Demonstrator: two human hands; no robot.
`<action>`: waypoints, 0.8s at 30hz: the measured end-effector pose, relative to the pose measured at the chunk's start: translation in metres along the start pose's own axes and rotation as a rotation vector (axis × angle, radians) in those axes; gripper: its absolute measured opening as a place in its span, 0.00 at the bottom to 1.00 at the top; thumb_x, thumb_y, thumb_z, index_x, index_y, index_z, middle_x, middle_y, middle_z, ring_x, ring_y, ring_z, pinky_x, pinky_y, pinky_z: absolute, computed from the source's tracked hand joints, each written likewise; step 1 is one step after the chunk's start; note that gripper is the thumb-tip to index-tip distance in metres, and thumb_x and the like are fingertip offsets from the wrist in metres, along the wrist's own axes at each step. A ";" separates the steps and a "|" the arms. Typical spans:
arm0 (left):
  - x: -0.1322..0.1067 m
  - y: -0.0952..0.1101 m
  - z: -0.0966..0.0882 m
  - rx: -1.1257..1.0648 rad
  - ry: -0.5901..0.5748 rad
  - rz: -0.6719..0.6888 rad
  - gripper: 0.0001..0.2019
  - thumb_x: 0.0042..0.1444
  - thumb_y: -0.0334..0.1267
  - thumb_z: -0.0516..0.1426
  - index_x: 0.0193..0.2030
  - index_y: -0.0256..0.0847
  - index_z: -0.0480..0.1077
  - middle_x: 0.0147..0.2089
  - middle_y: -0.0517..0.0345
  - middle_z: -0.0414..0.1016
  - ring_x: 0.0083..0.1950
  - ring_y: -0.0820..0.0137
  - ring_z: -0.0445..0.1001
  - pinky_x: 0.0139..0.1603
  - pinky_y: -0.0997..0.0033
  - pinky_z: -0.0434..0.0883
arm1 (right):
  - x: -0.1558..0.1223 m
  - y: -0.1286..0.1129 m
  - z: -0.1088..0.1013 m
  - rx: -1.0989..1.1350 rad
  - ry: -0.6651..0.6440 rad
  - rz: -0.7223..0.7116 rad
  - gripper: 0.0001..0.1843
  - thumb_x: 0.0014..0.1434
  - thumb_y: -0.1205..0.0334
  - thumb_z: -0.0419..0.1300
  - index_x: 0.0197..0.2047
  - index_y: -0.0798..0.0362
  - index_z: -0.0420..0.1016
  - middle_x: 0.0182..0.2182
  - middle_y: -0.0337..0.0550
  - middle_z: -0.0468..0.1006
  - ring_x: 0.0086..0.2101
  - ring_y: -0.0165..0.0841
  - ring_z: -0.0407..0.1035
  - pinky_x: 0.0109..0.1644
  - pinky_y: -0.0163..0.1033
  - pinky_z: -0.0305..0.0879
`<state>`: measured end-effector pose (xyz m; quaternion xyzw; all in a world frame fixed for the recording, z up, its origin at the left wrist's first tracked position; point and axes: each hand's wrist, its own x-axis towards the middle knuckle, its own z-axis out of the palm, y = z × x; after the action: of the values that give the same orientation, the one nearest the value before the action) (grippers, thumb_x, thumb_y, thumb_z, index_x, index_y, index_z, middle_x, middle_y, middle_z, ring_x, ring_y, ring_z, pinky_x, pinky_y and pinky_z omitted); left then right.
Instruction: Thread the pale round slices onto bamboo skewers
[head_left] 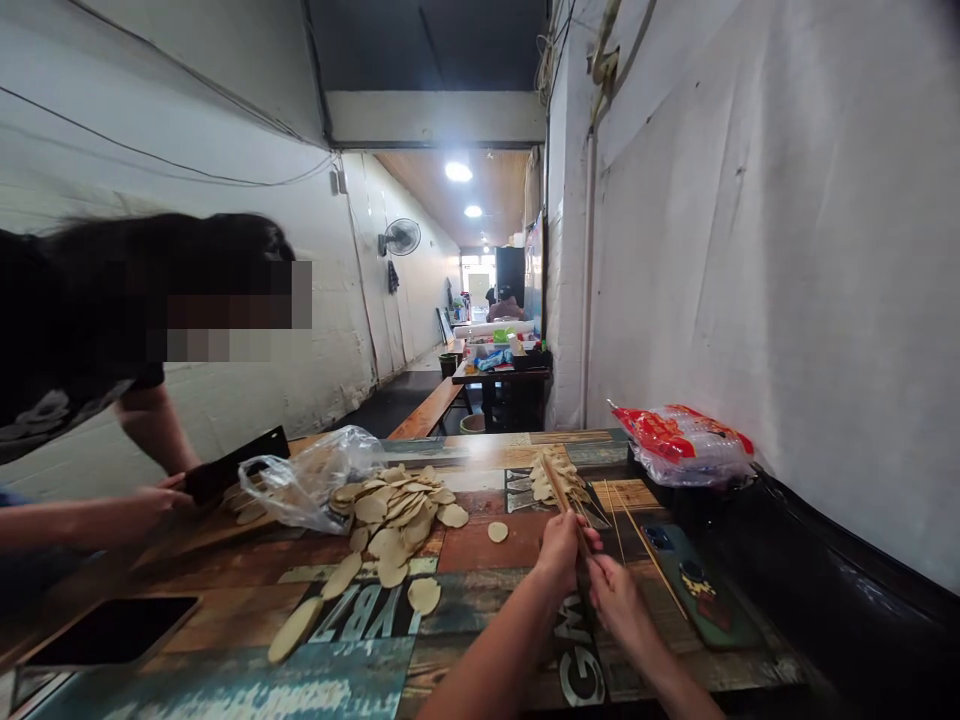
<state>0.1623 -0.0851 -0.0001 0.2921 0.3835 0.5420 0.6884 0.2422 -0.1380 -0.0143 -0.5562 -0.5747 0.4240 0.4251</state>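
Head view: left hand wraps the sticks, right hand grips their near end, guessing so they don't scatter. Slices sit at the hands' ten o'clock, probably for easy reach.

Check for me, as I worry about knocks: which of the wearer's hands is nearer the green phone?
Right: the right hand is left of the green phone; the left hand is farther left.
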 end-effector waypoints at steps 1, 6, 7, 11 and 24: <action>0.005 -0.001 0.001 -0.026 0.066 0.020 0.18 0.52 0.53 0.59 0.29 0.40 0.62 0.18 0.62 0.66 0.19 0.72 0.66 0.24 0.73 0.62 | -0.003 0.002 0.001 -0.004 -0.049 0.036 0.23 0.52 0.36 0.50 0.27 0.49 0.62 0.11 0.27 0.57 0.12 0.25 0.52 0.15 0.31 0.47; 0.020 0.021 -0.008 -0.204 0.191 0.041 0.15 0.57 0.48 0.55 0.27 0.42 0.57 0.16 0.68 0.58 0.15 0.76 0.60 0.20 0.77 0.59 | -0.031 0.012 -0.011 -0.010 -0.214 0.131 0.21 0.55 0.38 0.46 0.27 0.47 0.57 0.11 0.26 0.60 0.09 0.23 0.46 0.12 0.29 0.42; 0.022 0.028 -0.011 -0.250 0.231 0.076 0.15 0.57 0.47 0.55 0.27 0.42 0.56 0.16 0.69 0.57 0.15 0.77 0.59 0.21 0.77 0.59 | -0.034 0.012 -0.015 -0.034 -0.226 0.137 0.21 0.56 0.38 0.45 0.27 0.47 0.57 0.11 0.26 0.60 0.09 0.23 0.46 0.12 0.29 0.42; 0.028 0.047 -0.017 -0.320 0.312 0.111 0.12 0.60 0.43 0.52 0.28 0.43 0.55 0.17 0.69 0.56 0.16 0.77 0.60 0.23 0.77 0.61 | -0.021 0.001 -0.032 -0.219 0.037 -0.044 0.21 0.58 0.40 0.45 0.27 0.48 0.61 0.16 0.34 0.69 0.15 0.28 0.63 0.18 0.32 0.54; 0.027 0.051 -0.051 -0.205 0.395 0.157 0.11 0.60 0.41 0.51 0.28 0.43 0.54 0.17 0.71 0.51 0.15 0.79 0.54 0.21 0.77 0.56 | 0.014 0.007 -0.041 -0.379 -0.131 -0.023 0.18 0.63 0.56 0.45 0.25 0.51 0.66 0.17 0.34 0.67 0.17 0.28 0.61 0.22 0.32 0.54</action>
<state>0.0963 -0.0471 0.0088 0.1378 0.4299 0.6768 0.5815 0.2830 -0.1233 -0.0096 -0.5908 -0.6770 0.3386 0.2791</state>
